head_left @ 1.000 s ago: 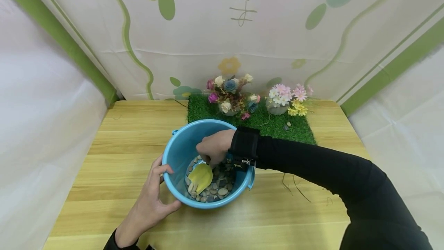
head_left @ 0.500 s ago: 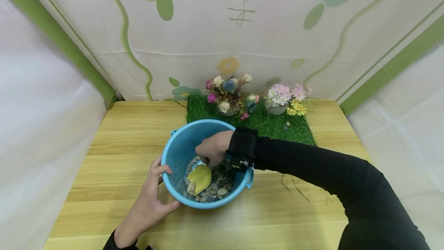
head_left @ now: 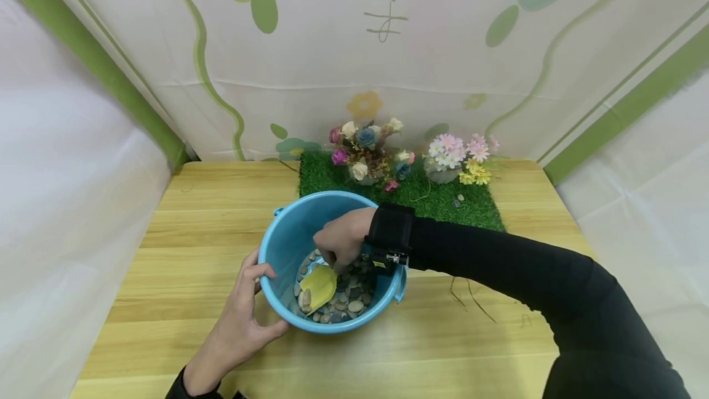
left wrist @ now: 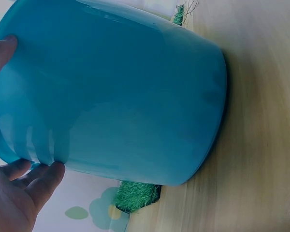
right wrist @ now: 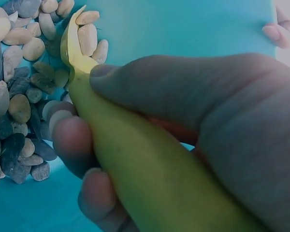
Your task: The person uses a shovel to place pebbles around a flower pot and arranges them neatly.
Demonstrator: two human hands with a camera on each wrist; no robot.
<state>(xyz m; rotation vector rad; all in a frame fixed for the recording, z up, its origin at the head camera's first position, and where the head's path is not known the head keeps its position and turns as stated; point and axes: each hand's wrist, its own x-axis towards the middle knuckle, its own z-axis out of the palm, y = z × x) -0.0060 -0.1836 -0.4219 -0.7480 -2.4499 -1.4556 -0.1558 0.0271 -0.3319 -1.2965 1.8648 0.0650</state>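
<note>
A light-blue bucket [head_left: 332, 327] stands on the wooden table, with a layer of grey and tan pebbles [head_left: 356, 306] on its bottom. My left hand [head_left: 238, 319] grips it at the left side, fingertips over the rim and thumb against the near outer wall. Deep inside, my right hand [head_left: 346, 236] holds a yellow scoop [head_left: 320, 287]. In the right wrist view, the thumb lies along the top of the scoop's handle [right wrist: 135, 159] and the fingers curl beneath. The blade sits among the pebbles near the wall, a few pale ones [right wrist: 87, 39] at its tip.
Behind the bucket lies a green artificial grass mat [head_left: 426, 205] bearing a mixed rose arrangement [head_left: 368, 146] and a pot of pink, white and yellow flowers [head_left: 451, 156]. Two small stones [head_left: 458, 201] rest on the mat. Thin dark strands [head_left: 480, 303] lie on the table at right.
The scoop's blade has shifted slightly toward the near-left wall of the bucket, and the pebbles at its tip have moved a little. The left hand and bucket stay put.
</note>
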